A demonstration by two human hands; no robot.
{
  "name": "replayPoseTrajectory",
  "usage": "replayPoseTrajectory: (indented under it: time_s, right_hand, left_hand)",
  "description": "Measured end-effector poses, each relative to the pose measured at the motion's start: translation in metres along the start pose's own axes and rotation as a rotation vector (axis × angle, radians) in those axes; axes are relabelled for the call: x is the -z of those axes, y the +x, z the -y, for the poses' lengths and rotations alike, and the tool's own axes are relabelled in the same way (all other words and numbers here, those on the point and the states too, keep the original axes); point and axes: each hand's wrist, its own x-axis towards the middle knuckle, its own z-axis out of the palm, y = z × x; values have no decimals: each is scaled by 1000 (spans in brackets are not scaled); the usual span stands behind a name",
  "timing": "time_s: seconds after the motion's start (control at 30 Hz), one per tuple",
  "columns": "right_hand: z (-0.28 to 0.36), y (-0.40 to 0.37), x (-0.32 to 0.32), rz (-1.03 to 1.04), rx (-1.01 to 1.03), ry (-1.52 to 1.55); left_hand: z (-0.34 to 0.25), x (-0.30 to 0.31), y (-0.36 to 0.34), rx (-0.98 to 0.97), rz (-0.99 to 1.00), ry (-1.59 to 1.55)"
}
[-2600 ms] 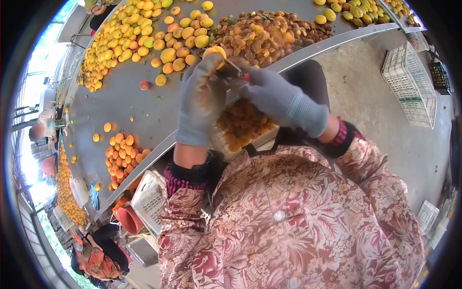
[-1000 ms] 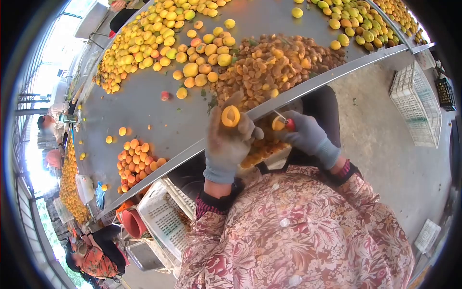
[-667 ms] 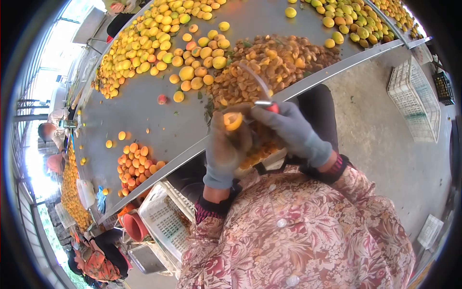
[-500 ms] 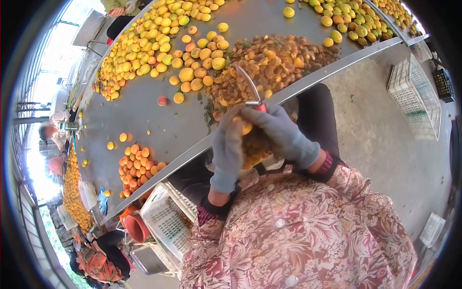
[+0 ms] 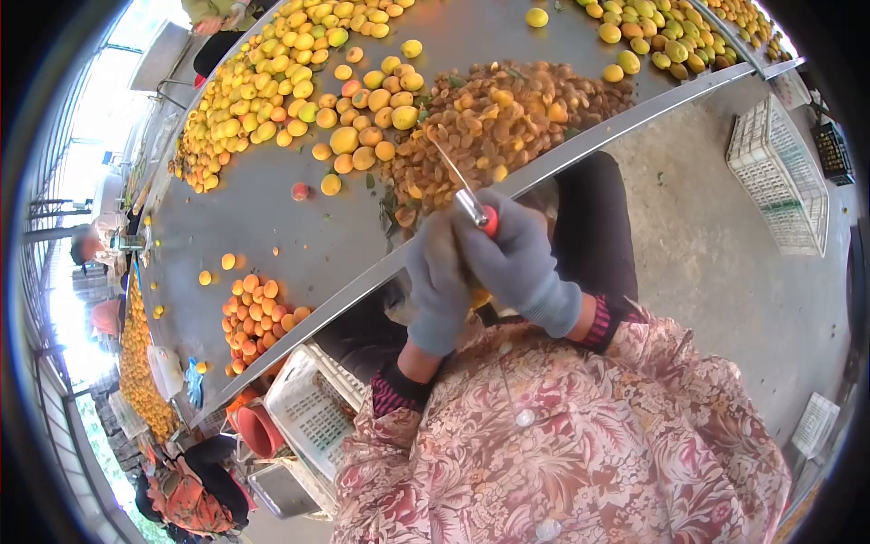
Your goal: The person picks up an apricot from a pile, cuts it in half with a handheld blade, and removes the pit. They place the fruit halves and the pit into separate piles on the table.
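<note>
Both my hands wear grey gloves and meet over my lap at the metal table's edge. My right hand [image 5: 515, 249] is closed around the red handle of a curved knife [image 5: 489, 220], its blade pointing up and left over a heap of brown pits [image 5: 507, 118]. Against it, my left hand [image 5: 437, 276] is closed; what it holds is hidden by its fingers. A bit of orange-yellow shows just below the two hands. Left of the pits lie loose yellow-orange fruits [image 5: 344, 140].
A large yellow fruit pile [image 5: 263, 91] covers the table's far left, and orange halves [image 5: 258, 317] lie near its edge. White crates [image 5: 313, 412] stand below it and at right [image 5: 779, 172]. Other people [image 5: 195, 494] are at the left and top.
My hands have drawn closer together, and the knife has turned so its blade looks thinner. The orange fruit that showed between my hands is now hidden.
</note>
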Motion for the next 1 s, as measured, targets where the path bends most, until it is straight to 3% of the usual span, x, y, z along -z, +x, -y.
replayPoseTrajectory:
  time_s: [0.07,0.1,0.13,0.2,0.23,0.3,0.33,0.4,0.47,0.53,0.63,0.7,0.9,0.97,1.0]
  right_hand:
    - [-6,2,-2,14,73,-53]
    - [-13,4,-4,-9,97,-69]
    - [-17,6,-5,-34,124,-84]
    - [-21,6,-5,-22,117,-80]
    - [-24,6,-5,-12,110,-77]
    - [-32,4,-6,-1,123,-78]
    - [-33,6,-5,7,148,-78]
    - [-31,5,-5,16,151,-40]
    - [-32,2,-4,25,143,-2]
    - [-34,5,-6,70,-13,374]
    - [-47,5,-2,168,9,463]
    - [-38,2,-2,181,-51,455]
    - [-40,5,21,386,-105,178]
    - [-36,5,30,429,-89,92]
    - [-22,5,36,463,-284,208]
  left_hand:
    - [-9,-7,3,197,-65,-90]
    - [-12,-8,4,81,-71,67]
    - [-10,-11,4,85,-75,68]
    - [-6,-14,8,659,-131,-1017]
    - [-6,-14,11,661,-132,-1017]
    - [-10,-11,14,936,-165,-1529]
    - [-9,-11,15,935,-168,-1530]
    - [-8,-11,19,1113,-211,-1499]
    - [-20,-8,22,1097,-205,-1475]
    - [-27,-5,24,1074,-194,-1444]
    - [-25,-5,26,1145,-250,-1401]
    - [-25,1,29,1286,-160,-1386]
    - [-21,4,25,1324,31,-1078]
    - [-20,1,23,1289,90,-1117]
    - [-18,-1,20,1252,143,-1157]
